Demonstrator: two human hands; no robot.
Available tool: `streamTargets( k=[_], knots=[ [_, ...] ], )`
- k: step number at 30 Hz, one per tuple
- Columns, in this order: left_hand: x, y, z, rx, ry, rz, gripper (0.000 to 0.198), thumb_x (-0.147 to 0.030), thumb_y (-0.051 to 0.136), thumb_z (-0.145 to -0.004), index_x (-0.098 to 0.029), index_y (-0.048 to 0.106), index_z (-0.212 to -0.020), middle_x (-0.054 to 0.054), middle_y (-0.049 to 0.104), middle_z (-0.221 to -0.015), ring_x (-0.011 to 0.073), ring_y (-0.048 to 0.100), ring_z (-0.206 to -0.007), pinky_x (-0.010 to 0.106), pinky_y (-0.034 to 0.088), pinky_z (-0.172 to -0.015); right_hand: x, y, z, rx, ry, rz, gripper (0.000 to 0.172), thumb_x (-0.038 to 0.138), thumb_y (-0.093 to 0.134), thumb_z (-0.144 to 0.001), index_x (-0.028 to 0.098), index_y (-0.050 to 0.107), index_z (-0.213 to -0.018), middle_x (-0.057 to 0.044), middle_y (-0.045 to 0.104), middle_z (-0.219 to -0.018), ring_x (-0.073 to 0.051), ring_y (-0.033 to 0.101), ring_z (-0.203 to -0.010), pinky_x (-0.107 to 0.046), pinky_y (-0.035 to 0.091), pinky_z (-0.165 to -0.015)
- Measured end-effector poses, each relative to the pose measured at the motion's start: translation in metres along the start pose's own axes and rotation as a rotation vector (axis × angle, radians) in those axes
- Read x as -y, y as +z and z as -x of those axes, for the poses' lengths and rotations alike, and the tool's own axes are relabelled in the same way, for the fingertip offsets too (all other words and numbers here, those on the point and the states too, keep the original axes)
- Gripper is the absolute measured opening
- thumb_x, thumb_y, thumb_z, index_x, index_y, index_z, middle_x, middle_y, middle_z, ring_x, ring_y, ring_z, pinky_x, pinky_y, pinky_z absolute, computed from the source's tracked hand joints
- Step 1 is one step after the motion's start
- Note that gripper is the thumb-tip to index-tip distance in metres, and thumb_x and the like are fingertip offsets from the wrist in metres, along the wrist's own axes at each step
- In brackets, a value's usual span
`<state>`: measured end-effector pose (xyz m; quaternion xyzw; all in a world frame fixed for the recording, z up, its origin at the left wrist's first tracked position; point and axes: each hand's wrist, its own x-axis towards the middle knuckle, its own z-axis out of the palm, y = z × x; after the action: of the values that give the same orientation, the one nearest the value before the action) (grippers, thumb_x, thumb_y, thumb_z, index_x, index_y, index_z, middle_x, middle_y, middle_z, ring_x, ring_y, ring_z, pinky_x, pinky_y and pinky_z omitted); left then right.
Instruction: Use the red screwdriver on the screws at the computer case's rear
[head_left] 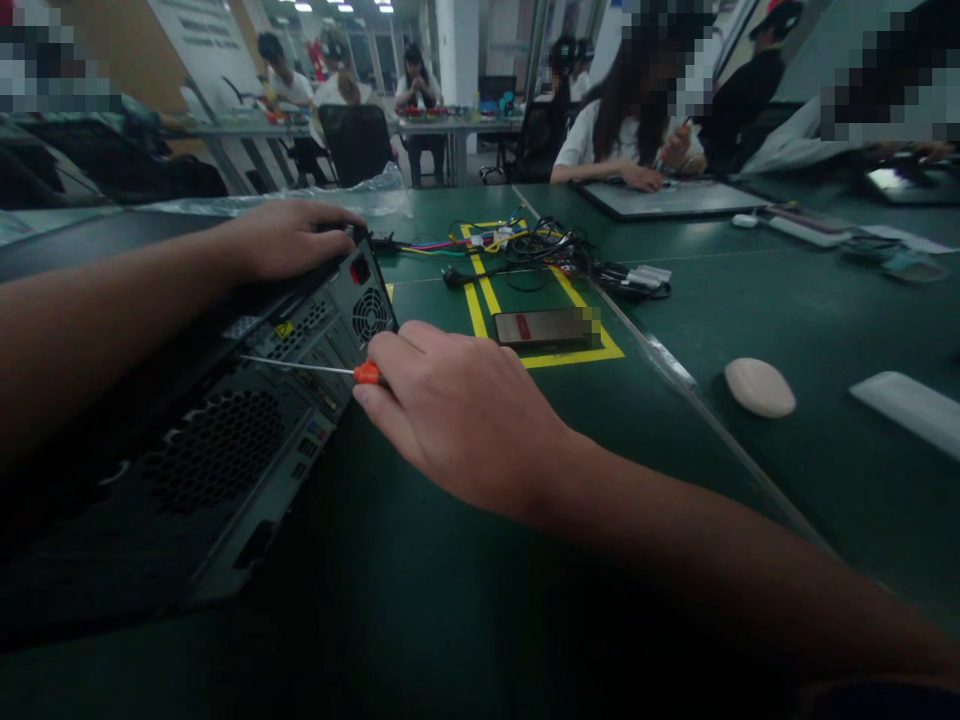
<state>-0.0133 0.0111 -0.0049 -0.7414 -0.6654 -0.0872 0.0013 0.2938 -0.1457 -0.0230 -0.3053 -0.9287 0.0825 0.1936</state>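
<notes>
A black desktop computer case stands tilted on the table at the left, its metal back panel with vents, fan grille and ports facing right. My left hand lies over the top far edge of the case, fingers stretched out along it. In my right hand is a screwdriver, its orange handle wrapped by my fingers. The thin shaft points left, its tip at the back panel near a yellow warning label. Whether the tip sits in a screw is too small to tell.
Tangled cables and a phone lie by yellow tape on the green table. To the right are a beige rounded object and a white object. A co-worker sits across, hands over a dark flat panel.
</notes>
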Motion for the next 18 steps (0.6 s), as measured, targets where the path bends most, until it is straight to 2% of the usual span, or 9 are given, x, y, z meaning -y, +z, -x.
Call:
streamTargets(
  k=[6, 9, 12, 18],
  knots=[
    [-0.0021, 0.0000, 0.0011, -0.009, 0.007, 0.012, 0.079, -0.061, 0.051, -0.103, -0.027, 0.075, -0.170, 0.009, 0.075, -0.167, 0.0445, 0.067, -0.153, 0.061, 0.048, -0.133, 0.0020, 0.0001, 0.0002, 0.033, 0.013, -0.032, 0.039, 0.037, 0.046, -0.130, 0.017, 0.079, -0.130, -0.012, 0.081, -0.120, -0.025, 0.078, -0.103, -0.035, 0.045, -0.074],
    [-0.0006, 0.0004, -0.0001, -0.003, 0.001, 0.004, 0.079, -0.061, 0.051, -0.104, -0.027, 0.074, -0.171, 0.009, 0.075, -0.168, 0.0437, 0.067, -0.153, 0.060, 0.048, -0.133, 0.0021, -0.0004, 0.0012, 0.029, 0.013, -0.039, 0.031, 0.037, 0.053, -0.126, 0.018, 0.073, -0.142, -0.011, 0.081, -0.121, -0.027, 0.078, -0.103, -0.034, 0.047, -0.074],
    [0.0018, 0.0012, -0.0017, 0.000, 0.025, -0.004, 0.079, -0.060, 0.049, -0.105, -0.027, 0.073, -0.172, 0.010, 0.075, -0.167, 0.0423, 0.068, -0.153, 0.058, 0.049, -0.132, 0.0008, 0.0000, 0.0024, 0.017, 0.008, -0.019, 0.033, 0.028, 0.052, -0.124, 0.021, 0.065, -0.153, -0.009, 0.081, -0.123, -0.026, 0.077, -0.099, -0.034, 0.046, -0.072],
    [0.0022, 0.0011, -0.0019, 0.006, 0.035, -0.009, 0.080, -0.059, 0.048, -0.105, -0.023, 0.072, -0.173, 0.010, 0.076, -0.167, 0.0416, 0.068, -0.152, 0.056, 0.049, -0.132, -0.0026, 0.0031, 0.0031, -0.003, -0.020, 0.004, 0.040, 0.018, 0.043, -0.123, 0.024, 0.064, -0.157, -0.008, 0.081, -0.121, -0.024, 0.075, -0.092, -0.035, 0.041, -0.069]
  ],
)
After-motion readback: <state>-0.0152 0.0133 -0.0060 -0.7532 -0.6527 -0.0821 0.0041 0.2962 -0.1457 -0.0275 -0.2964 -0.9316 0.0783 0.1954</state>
